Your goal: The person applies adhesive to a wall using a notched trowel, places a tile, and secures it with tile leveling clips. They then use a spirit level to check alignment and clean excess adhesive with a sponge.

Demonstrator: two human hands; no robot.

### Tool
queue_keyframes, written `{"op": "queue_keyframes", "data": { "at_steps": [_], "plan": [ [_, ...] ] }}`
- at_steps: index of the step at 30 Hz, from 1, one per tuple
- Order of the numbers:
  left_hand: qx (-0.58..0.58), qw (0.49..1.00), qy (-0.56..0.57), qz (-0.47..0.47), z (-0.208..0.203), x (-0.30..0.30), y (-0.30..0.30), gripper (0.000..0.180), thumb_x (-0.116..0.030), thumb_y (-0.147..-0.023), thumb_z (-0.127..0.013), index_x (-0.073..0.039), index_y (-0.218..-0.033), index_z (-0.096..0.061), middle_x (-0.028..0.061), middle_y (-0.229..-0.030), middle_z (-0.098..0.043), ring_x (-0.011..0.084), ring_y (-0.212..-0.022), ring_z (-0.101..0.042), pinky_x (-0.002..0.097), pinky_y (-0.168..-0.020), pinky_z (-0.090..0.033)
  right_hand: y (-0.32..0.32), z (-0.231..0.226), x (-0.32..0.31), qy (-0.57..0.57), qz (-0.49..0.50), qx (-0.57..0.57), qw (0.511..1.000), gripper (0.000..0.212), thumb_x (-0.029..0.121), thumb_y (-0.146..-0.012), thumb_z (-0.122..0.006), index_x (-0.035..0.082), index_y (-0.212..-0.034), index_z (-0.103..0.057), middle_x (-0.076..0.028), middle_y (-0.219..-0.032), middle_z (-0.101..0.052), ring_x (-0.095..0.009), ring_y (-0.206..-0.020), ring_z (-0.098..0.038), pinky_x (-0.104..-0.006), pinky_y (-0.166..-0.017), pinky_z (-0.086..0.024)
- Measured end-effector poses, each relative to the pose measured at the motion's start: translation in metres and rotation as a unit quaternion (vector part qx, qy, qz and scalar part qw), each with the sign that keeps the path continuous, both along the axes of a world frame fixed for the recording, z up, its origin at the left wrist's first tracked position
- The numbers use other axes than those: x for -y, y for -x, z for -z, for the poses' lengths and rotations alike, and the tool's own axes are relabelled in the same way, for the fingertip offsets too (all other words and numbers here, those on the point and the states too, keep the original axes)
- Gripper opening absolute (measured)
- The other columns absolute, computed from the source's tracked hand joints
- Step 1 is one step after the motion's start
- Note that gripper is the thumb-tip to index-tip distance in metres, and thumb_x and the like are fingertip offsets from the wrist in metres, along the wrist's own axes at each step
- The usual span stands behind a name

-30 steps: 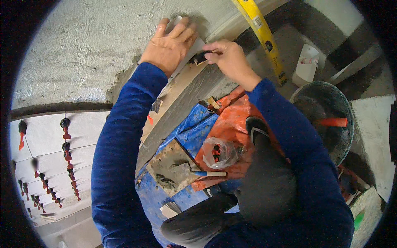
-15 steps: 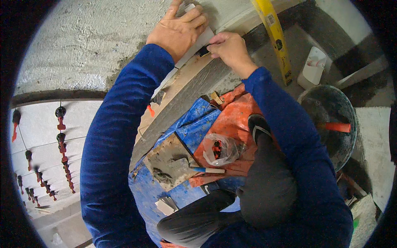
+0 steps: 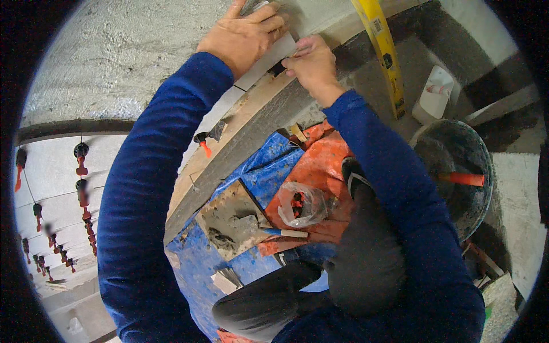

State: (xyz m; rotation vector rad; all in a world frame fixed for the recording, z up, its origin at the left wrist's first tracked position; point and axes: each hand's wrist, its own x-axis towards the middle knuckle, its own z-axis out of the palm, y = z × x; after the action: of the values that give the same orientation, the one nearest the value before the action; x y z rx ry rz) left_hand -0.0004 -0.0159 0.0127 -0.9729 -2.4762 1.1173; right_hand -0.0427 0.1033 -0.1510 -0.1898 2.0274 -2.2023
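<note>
**Ana:** What is the biggest thing here?

**Ben:** The rough grey wall [image 3: 131, 51]. It looks ready for tiles. Lower down on the left, white tiles [image 3: 48, 188] are already on it, with little red clips [image 3: 81, 166] in the gaps. I think the clips keep the tiles level.

**Ana:** And on the floor?

**Ben:** A blue sheet [image 3: 269, 171] and an orange sheet [image 3: 320, 166] lie spread out, maybe to catch the mess. A dirty black bucket [image 3: 457, 171] stands at the right with an orange handle [image 3: 460, 179] poking out. A yellow level [image 3: 380, 51] leans near the wall. A trowel [image 3: 234, 220] covered in grey paste lies on the blue sheet, next to a clear bag [image 3: 303, 203] of red clips.

**Ana:** Where is the tile the person works on?

**Ben:** The small white tile [image 3: 269, 57] is up at the top, against the wall, just above a long board edge [image 3: 240, 137].

**Ana:** How do the hands hold it?

**Ben:** The left hand [image 3: 243, 37] lies flat on it, fingers spread, pressing it to the wall. That looks like it keeps it from slipping. The right hand [image 3: 311, 63] has its fingers pinched together at the tile's lower right corner. It seems to grip something small and dark there, but I cannot tell what.
</note>
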Motion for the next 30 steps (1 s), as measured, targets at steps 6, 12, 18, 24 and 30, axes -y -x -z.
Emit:
{"op": "queue_keyframes", "data": {
  "at_steps": [6, 12, 18, 24, 30],
  "plan": [
    [-0.004, 1.000, -0.004, 0.012, -0.004, -0.002, 0.003, 0.035, -0.024, -0.095, -0.053, -0.016, -0.124, -0.071, -0.0034, -0.132, -0.061, 0.0202, -0.137, -0.041, 0.0637, -0.126, -0.015, -0.002, 0.013, 0.004, -0.001, 0.034, -0.031, 0.999, 0.040, 0.006, -0.067, -0.078, 0.001, -0.103, -0.061, -0.016, -0.084, -0.070, -0.029, -0.073, -0.072, -0.0408, -0.069, -0.057],
    [0.003, 1.000, 0.024, -0.010, -0.008, -0.001, 0.000, 0.038, -0.027, -0.096, -0.052, -0.018, -0.129, -0.068, -0.0043, -0.136, -0.060, 0.0201, -0.139, -0.040, 0.0643, -0.126, -0.012, 0.003, 0.014, 0.015, -0.008, 0.043, -0.093, 0.995, 0.044, -0.007, -0.070, -0.078, -0.003, -0.109, -0.057, -0.015, -0.093, -0.066, -0.021, -0.073, -0.070, -0.0330, -0.054, -0.062],
    [-0.004, 0.999, 0.037, -0.009, -0.008, 0.000, 0.000, 0.040, -0.027, -0.098, -0.049, -0.019, -0.133, -0.066, -0.0062, -0.141, -0.058, 0.0193, -0.142, -0.037, 0.0642, -0.126, -0.010, -0.001, 0.006, 0.004, 0.025, -0.015, -0.023, 0.999, 0.047, -0.004, -0.073, -0.082, -0.004, -0.112, -0.056, -0.015, -0.093, -0.066, -0.021, -0.074, -0.070, -0.0330, -0.058, -0.062],
    [-0.002, 0.999, 0.047, -0.018, -0.007, 0.001, -0.002, 0.041, -0.027, -0.099, -0.048, -0.022, -0.136, -0.064, -0.0067, -0.144, -0.057, 0.0190, -0.143, -0.037, 0.0644, -0.126, -0.010, -0.004, 0.013, 0.002, 0.060, -0.005, -0.032, 0.998, 0.048, -0.003, -0.073, -0.083, -0.001, -0.111, -0.054, -0.013, -0.082, -0.068, -0.022, -0.067, -0.073, -0.0344, -0.053, -0.059],
    [-0.022, 0.996, 0.077, -0.030, -0.006, -0.005, -0.002, 0.044, -0.029, -0.096, -0.054, -0.023, -0.138, -0.063, -0.0068, -0.145, -0.056, 0.0197, -0.144, -0.036, 0.0643, -0.126, -0.010, -0.003, 0.017, 0.007, 0.092, -0.001, -0.038, 0.995, 0.047, -0.005, -0.074, -0.082, -0.002, -0.112, -0.054, -0.015, -0.087, -0.069, -0.024, -0.066, -0.072, -0.0339, -0.054, -0.061]
  ]
}}
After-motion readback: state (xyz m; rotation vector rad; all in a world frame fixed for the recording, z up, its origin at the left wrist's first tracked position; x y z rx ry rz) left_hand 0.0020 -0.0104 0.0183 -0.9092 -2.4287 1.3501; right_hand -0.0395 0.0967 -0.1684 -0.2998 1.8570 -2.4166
